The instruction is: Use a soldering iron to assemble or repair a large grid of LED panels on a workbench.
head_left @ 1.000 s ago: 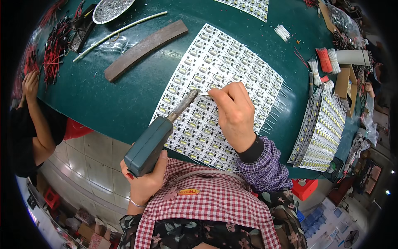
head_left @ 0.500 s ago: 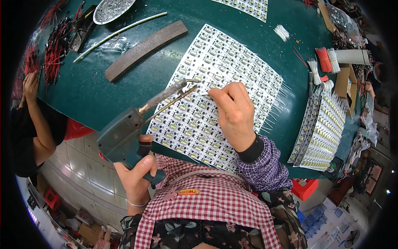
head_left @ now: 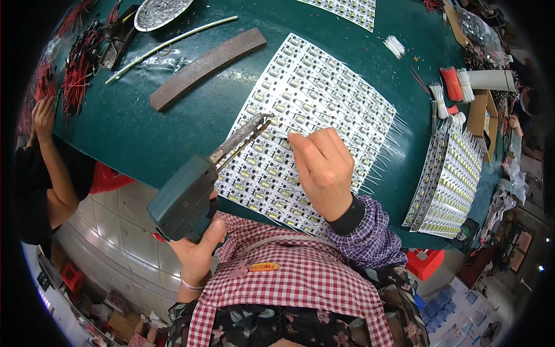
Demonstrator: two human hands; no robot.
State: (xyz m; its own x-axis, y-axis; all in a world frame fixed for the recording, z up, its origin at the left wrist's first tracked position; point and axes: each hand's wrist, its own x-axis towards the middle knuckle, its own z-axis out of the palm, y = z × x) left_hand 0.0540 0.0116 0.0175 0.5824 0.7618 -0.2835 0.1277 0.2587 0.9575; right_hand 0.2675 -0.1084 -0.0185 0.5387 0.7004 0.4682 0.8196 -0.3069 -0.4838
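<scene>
My left hand (head_left: 199, 251) is wrapped round the handle of a dark green soldering gun (head_left: 182, 196). The gun's metal tip (head_left: 268, 117) and thin feed tube point up and right over a white sheet of small LED circuit boards (head_left: 341, 104). My right hand (head_left: 325, 170) hovers above the same sheet, just right of the tip, thumb and forefinger pinched on a thin white wire (head_left: 282, 136). Several white wires (head_left: 378, 165) stick out along the sheet's right edge. Whether the tip touches a board I cannot tell.
A curved brown bar (head_left: 208, 69) and a pale rod (head_left: 173, 43) lie beyond the gun, near a dish of metal scraps (head_left: 162, 13). Stacked LED sheets (head_left: 448, 182) and wire bundles (head_left: 451, 84) stand right. Another person's arm (head_left: 55, 156) is at far left.
The soldering gun has shifted right and slightly down, and its body has turned in my left hand. My right hand has moved slightly down, still pinching the wire.
</scene>
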